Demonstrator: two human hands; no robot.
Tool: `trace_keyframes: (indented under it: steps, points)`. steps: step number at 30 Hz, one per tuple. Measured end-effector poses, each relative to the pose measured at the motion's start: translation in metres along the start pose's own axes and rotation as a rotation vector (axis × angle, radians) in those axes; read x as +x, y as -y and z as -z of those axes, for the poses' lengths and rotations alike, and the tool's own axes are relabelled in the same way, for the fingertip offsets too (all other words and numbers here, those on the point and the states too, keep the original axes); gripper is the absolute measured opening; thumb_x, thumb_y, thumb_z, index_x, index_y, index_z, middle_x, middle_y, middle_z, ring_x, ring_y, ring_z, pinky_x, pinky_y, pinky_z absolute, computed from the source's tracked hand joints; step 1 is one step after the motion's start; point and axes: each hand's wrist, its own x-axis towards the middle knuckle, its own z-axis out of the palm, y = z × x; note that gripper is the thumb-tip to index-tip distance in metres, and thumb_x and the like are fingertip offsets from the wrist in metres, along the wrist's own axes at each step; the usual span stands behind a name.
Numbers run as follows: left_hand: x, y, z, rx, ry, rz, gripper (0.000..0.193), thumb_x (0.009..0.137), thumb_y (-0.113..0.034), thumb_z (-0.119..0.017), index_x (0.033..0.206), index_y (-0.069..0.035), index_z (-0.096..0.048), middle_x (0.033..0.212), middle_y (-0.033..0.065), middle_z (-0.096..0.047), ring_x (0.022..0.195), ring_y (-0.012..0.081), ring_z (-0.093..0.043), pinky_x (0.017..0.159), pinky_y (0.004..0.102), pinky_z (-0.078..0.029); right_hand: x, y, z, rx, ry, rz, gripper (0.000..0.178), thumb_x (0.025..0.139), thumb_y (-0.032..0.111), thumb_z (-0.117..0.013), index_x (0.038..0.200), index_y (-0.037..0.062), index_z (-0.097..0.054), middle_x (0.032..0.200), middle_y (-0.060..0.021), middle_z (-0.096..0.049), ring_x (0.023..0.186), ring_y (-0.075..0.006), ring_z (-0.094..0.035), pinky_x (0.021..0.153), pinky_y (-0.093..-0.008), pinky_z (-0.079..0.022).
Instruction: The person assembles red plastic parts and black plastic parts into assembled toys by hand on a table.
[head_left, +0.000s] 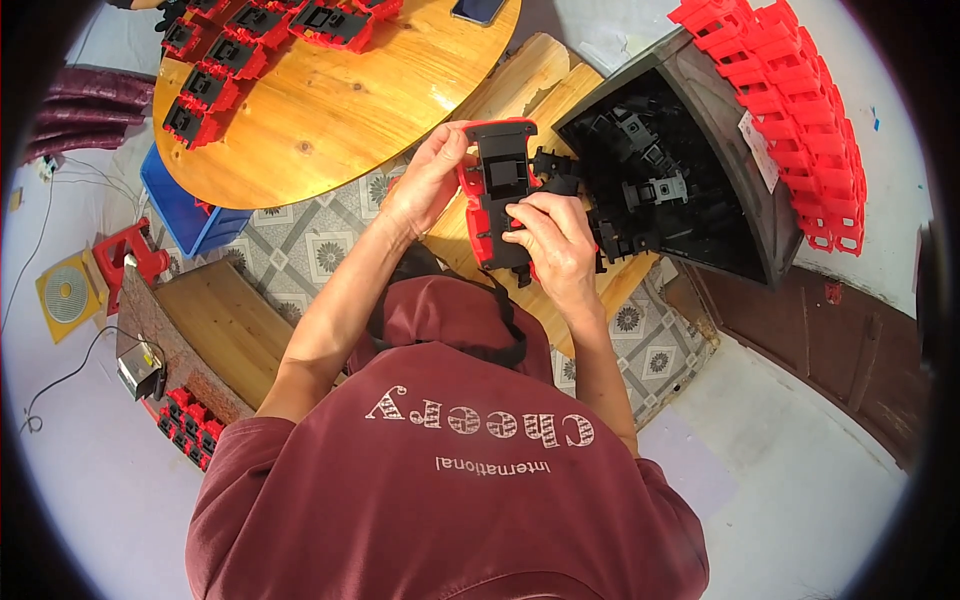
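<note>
My left hand (428, 185) grips the upper left side of a red plastic housing (475, 225), its thumb along the edge. A black plastic insert (504, 178) with a square recess sits in the housing. My right hand (557, 240) is closed at the lower right, with thumb and fingertips pinched against the black insert; whether a smaller piece lies between them is hidden. Loose black plastic parts (625, 240) lie just right of my right hand, on a wooden bench (545, 310).
Right of the bench, a dark bin (720, 215) holds black and grey parts. Beyond it stand stacked red frames (800, 120). The oval wooden table (330, 130) carries several red-and-black assemblies (235, 55) and a phone (478, 10). A blue crate (185, 215) stands below its left edge.
</note>
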Motion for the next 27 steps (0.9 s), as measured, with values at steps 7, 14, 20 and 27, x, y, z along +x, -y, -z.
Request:
trace_keyframes:
  steps: [7,14,20,27]
  points:
    - [-0.004,-0.004,-0.015,0.161,-0.066,-0.048,0.052,0.093,-0.044,-0.061,0.125,-0.008,-0.045,0.117,0.0066,-0.055,0.106,0.0161,-0.053,0.093,0.0331,-0.044,0.001,-0.002,-0.003,0.076,-0.013,-0.070,0.043,0.064,0.004,-0.081,0.104,0.0019,-0.065,0.100,-0.0093,-0.060,0.092,-0.0271,-0.058,0.078,-0.0362,-0.050]
    - [-0.002,-0.009,-0.026,0.482,0.033,0.011,0.047,0.096,-0.039,-0.055,0.127,-0.005,-0.046,0.110,0.0060,-0.055,0.102,0.0138,-0.052,0.089,0.0305,-0.043,0.035,-0.029,-0.022,0.589,-0.107,-0.687,0.044,0.090,0.029,-0.068,0.121,0.0000,-0.059,0.094,-0.0094,-0.066,0.087,-0.0126,-0.061,0.078,-0.0270,-0.049]
    - [0.024,-0.010,-0.012,0.417,-0.095,-0.072,0.050,0.099,-0.043,-0.045,0.127,-0.003,-0.048,0.114,0.0080,-0.058,0.107,0.0154,-0.052,0.095,0.0322,-0.043,0.041,-0.047,-0.018,0.836,0.004,-0.773,0.056,0.092,0.028,-0.066,0.137,0.0020,-0.045,0.117,-0.0091,-0.060,0.106,-0.0136,-0.056,0.091,-0.0280,-0.044]
    - [-0.008,-0.015,0.003,0.466,-0.150,-0.221,0.083,0.085,-0.027,-0.074,0.143,-0.004,-0.020,0.129,0.0084,-0.048,0.119,0.0171,-0.047,0.104,0.0350,-0.039,0.016,-0.025,-0.047,1.130,0.077,-0.820,0.061,0.087,0.007,-0.063,0.143,-0.0015,-0.038,0.131,-0.0070,-0.054,0.119,-0.0155,-0.052,0.104,-0.0297,-0.038]
